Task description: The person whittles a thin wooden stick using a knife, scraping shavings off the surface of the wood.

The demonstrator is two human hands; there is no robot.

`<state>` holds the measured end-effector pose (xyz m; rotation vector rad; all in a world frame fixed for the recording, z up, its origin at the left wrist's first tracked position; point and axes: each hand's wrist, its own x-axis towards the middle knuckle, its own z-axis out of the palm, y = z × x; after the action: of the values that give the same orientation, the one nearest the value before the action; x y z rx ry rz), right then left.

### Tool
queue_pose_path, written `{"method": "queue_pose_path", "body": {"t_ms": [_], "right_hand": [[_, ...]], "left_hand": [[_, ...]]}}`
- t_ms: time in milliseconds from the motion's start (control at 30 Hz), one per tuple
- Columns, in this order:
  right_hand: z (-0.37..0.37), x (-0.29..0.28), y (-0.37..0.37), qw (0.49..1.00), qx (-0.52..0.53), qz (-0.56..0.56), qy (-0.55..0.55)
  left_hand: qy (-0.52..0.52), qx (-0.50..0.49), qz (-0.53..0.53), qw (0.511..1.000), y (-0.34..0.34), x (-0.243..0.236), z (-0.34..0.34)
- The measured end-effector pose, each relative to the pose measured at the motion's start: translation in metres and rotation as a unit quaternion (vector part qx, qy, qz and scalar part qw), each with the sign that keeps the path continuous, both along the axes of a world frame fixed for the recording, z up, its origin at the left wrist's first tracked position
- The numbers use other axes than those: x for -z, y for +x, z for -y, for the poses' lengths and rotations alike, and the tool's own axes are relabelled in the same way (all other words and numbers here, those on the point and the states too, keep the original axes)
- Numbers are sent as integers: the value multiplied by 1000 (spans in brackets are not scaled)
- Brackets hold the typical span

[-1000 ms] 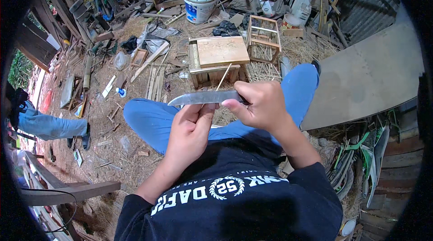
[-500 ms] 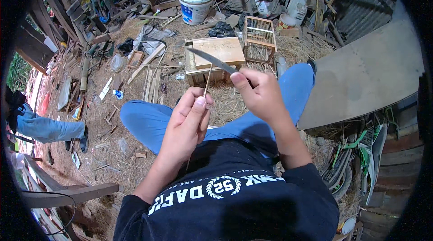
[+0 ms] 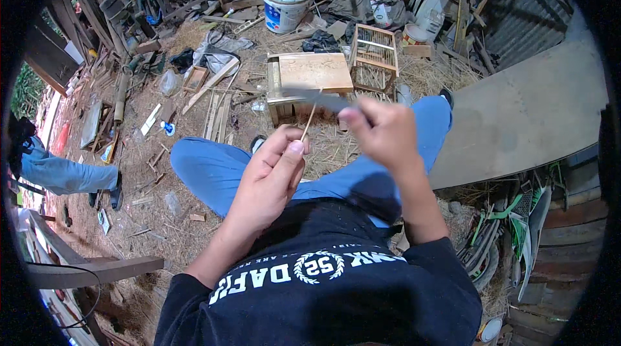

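Observation:
My left hand (image 3: pixel 273 174) grips a thin light wooden stick (image 3: pixel 309 122) that points up and away from my lap. My right hand (image 3: pixel 383 135) is closed on the handle of a knife; its blade (image 3: pixel 309 96), smeared by motion, crosses the upper end of the stick, and I cannot tell whether they touch. Both hands are over my lap, in front of my blue trouser legs (image 3: pixel 207 168). Just beyond them sit a wooden box with a pale board on top (image 3: pixel 309 66) and a slatted wooden cage (image 3: pixel 374 47).
A white bucket (image 3: pixel 286 6) stands behind the box among scrap wood. A flat grey panel (image 3: pixel 517 119) lies to my right, with a bicycle (image 3: pixel 504 229) below it. At far left are another person's legs (image 3: pixel 74 178) and a wooden beam (image 3: pixel 97 271). Straw and offcuts litter the ground.
The knife moved from lying horizontally at my left hand's fingers to up over the stick's tip, and is now blurred. My left hand turned slightly, showing the stick upright.

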<state>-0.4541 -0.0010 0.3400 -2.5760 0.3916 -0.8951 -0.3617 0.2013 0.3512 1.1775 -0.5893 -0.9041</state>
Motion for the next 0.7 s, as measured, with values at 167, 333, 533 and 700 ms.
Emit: {"method": "queue_pose_path", "body": {"t_ms": [167, 333, 533, 700], "right_hand": [[28, -1, 2, 976, 59, 51, 202], [-5, 1, -2, 988, -34, -22, 148], [-19, -5, 0, 993, -107, -39, -34], [-12, -7, 5, 990, -113, -29, -84]], "left_hand": [[-7, 34, -38, 999, 3, 0, -2], [-12, 33, -82, 996, 6, 4, 0], [16, -10, -58, 998, 1, 4, -4], [3, -45, -42, 998, -2, 1, -3]]}}
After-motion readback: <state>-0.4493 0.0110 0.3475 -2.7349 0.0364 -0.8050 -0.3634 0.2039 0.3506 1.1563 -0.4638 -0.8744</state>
